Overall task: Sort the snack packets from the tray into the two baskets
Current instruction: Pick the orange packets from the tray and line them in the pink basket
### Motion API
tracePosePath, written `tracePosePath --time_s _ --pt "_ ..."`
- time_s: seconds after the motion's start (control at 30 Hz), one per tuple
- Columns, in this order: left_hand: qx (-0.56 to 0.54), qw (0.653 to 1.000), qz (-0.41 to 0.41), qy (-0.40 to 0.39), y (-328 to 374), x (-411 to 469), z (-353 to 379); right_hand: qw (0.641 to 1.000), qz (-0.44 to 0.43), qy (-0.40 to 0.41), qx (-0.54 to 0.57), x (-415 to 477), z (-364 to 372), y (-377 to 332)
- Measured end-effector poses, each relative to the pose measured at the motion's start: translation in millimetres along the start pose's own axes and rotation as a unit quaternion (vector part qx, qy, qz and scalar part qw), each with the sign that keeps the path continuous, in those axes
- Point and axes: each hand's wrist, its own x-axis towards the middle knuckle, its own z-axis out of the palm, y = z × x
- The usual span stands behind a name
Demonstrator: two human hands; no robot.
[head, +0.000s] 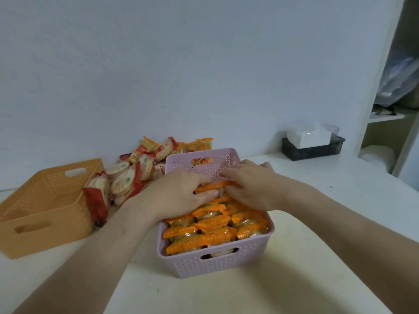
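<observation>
- Our left hand [179,196] grips an orange packet [212,186] in the packed lilac basket [215,261].
- Right hand [251,184] lies over it; we can't make out its grip.
- Red-edged packets [127,180] are heaped behind, partly hidden.
- Orange basket [45,200] stands left on the desk [294,279], tissue box [313,143] far right.

The white table [317,257] in front of me carries an orange perforated plastic basket [68,230] on my left and a lilac perforated plastic basket [217,266] in the middle. Between and behind them lies a heap of red and orange snack packets [127,177]. Far right, by the wall, sits a dark tissue box with white tissues [313,151].
</observation>
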Motion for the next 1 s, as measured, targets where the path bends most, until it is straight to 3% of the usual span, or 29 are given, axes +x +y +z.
tracePosePath --time_s 0.1,0.2,0.3,0.37,0.5,0.67,0.83,1.0 --pt "-0.021 0.999 0.007 0.032 -0.6 -5.5 -4.2 0.995 -0.004 0.049 0.088 4.1 -2.9 6.9" --pt "-0.07 0.992 -0.011 0.108 -6.8 -2.5 -19.5 0.965 0.011 0.11 0.238 22.1 -18.3 19.4" --pt "-0.107 0.971 -0.066 0.205 -30.6 13.3 -37.6 0.922 0.085 0.121 0.359 51.6 -34.7 34.9" --pt "-0.109 0.962 -0.104 0.228 -52.1 29.1 -44.8 0.899 0.132 0.099 0.406 71.7 -41.0 47.2" --pt "-0.094 0.967 -0.135 0.195 -97.3 74.8 -46.8 0.897 0.18 0.012 0.403 120.3 -40.2 62.1" --pt "0.03 0.992 -0.102 0.064 -128.8 133.3 -34.7 0.91 0.199 -0.053 0.359 177.9 -17.1 61.6" --pt "0.14 0.986 -0.093 0.005 -152.7 180.4 -13.1 0.929 0.189 -0.023 0.317 221.4 10.5 66.2" --pt "0.155 0.983 -0.092 0.024 -170.2 199.3 4.9 0.935 0.159 0.038 0.314 251.0 36.6 72.9"
